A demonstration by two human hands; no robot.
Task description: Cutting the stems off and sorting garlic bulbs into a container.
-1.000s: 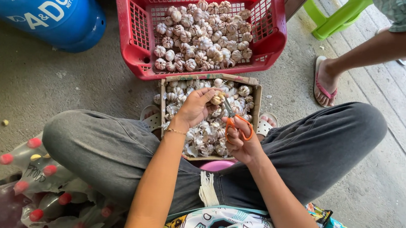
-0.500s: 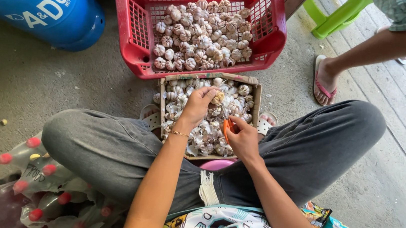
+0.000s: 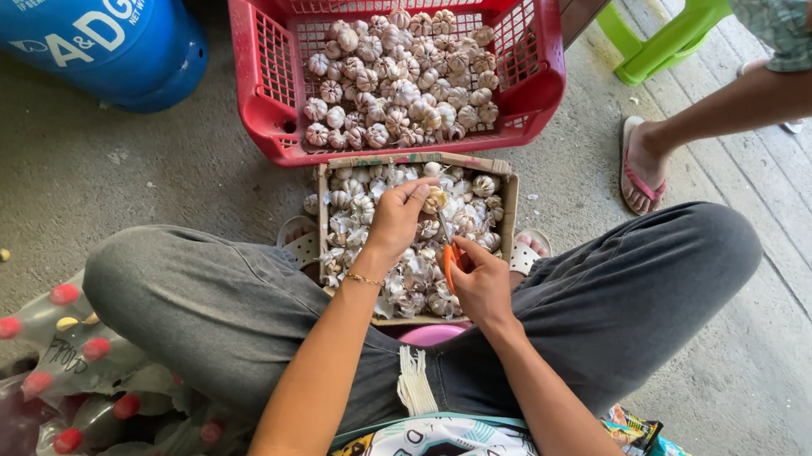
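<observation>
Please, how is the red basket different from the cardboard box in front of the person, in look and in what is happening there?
The red basket is plastic with lattice walls; the cardboard box is brown, plain-sided and lower. The basket lies farther from the person, untouched; over the box the left hand holds a garlic bulb and the right hand holds orange-handled scissors. Both containers hold garlic bulbs.

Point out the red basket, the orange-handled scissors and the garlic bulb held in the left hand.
red basket (image 3: 249,0): head view, on its left rim.
orange-handled scissors (image 3: 449,260): head view, on the orange handle.
garlic bulb (image 3: 436,199): head view, on its papery skin beside the left hand (image 3: 397,219).
</observation>
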